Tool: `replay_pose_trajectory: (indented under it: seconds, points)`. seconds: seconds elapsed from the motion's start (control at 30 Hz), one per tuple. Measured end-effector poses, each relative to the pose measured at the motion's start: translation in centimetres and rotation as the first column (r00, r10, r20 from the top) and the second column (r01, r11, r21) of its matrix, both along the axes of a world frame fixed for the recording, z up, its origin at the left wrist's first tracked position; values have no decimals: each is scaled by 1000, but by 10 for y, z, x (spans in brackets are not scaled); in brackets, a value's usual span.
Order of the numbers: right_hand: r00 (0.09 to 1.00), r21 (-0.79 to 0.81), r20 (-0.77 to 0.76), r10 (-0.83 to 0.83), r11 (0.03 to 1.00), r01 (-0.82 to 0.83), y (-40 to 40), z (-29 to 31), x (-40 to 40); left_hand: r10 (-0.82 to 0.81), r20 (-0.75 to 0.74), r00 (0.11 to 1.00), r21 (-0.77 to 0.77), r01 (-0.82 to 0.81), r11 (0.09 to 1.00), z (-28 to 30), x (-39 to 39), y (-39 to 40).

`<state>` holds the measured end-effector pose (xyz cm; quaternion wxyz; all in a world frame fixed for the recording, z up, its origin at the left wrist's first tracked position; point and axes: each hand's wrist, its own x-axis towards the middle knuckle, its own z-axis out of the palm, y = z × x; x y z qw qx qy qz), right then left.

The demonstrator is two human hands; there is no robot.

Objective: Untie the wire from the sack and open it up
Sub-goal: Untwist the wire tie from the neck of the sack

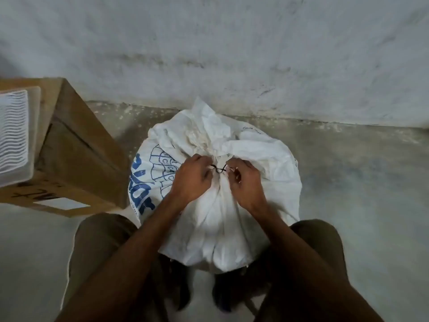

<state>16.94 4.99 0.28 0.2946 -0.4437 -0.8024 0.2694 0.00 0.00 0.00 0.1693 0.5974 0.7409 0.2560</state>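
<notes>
The wire (217,169) at the sack (216,182) neck is pinched from nine by the left hand (191,177) and from three by the right hand (243,182), so the twist can be undone.

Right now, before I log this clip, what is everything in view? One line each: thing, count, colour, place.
sack: one, white with blue print, on the floor by the wall, neck bunched.
wire: one, black, around the sack's neck, still tied.
cardboard box: one, brown, left of the sack.
ribbed tray: one, white, on top of the box.
wall: grey, behind the sack.
left hand: pinches the wire's left end.
right hand: pinches the wire's right end.
</notes>
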Motion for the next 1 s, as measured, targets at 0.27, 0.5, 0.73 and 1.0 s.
replay_pose_trajectory:
  seconds: [0.27,0.5,0.73,1.0]
  points:
    - [997,-19,83,2,1000,-1,33,-4,-8,-55,-13,998,-61,55,997,-2,-16,26]
    - [994,18,91,-57,998,55,28,2,0,-90,45,995,-32,91,995,-4,-21,28]
    - [996,-193,-54,-77,979,65,29,-5,5,-103,47,994,-14,104,995,-6,-14,29]
    - [990,-121,-114,-84,990,70,27,-10,2,-134,-9,991,-41,133,990,-1,-15,26]
